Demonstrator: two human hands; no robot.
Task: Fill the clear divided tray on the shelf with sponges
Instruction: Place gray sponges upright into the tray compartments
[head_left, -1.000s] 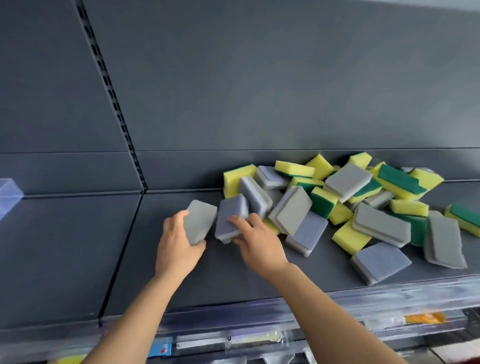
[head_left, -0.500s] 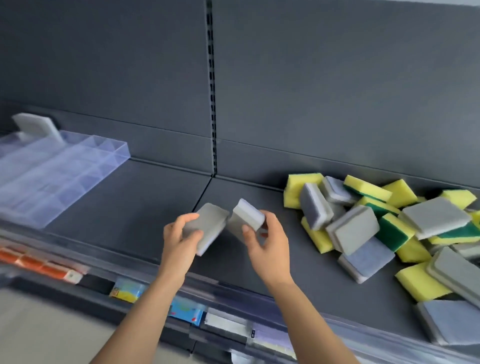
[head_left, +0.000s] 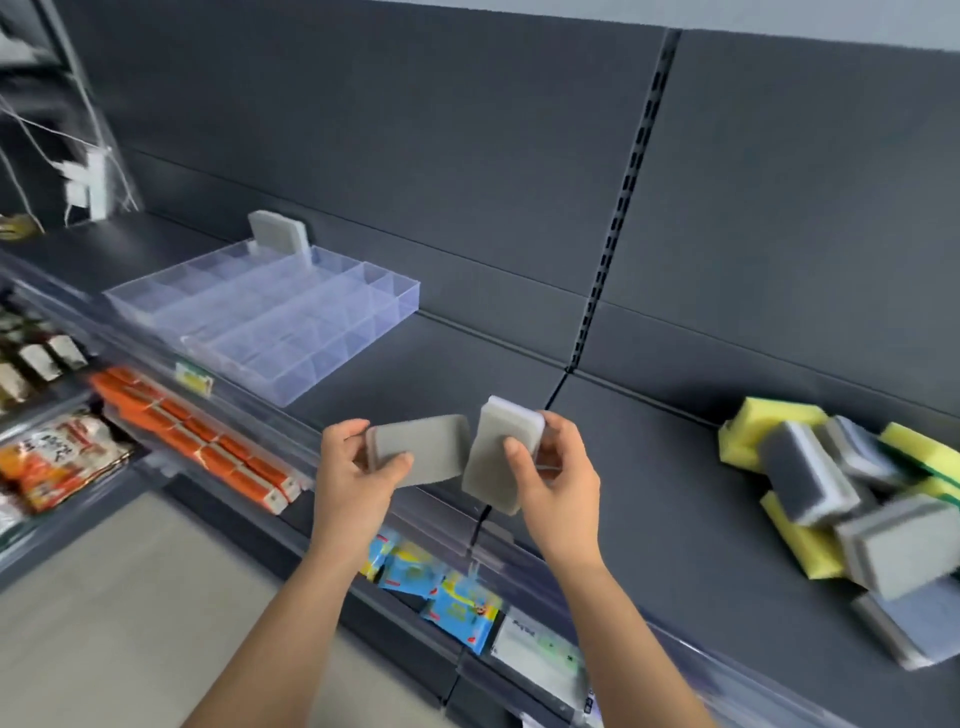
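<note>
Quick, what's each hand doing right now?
Left hand: holding a grey sponge.
Right hand: holding another grey sponge, stood on end.

Dark grey shelving (head_left: 415, 156), pale floor (head_left: 130, 623)

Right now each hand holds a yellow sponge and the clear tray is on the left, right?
Not yellow: in the head view the left hand grips one grey sponge and the right hand grips a second grey sponge. The clear tray is on the left.
</note>
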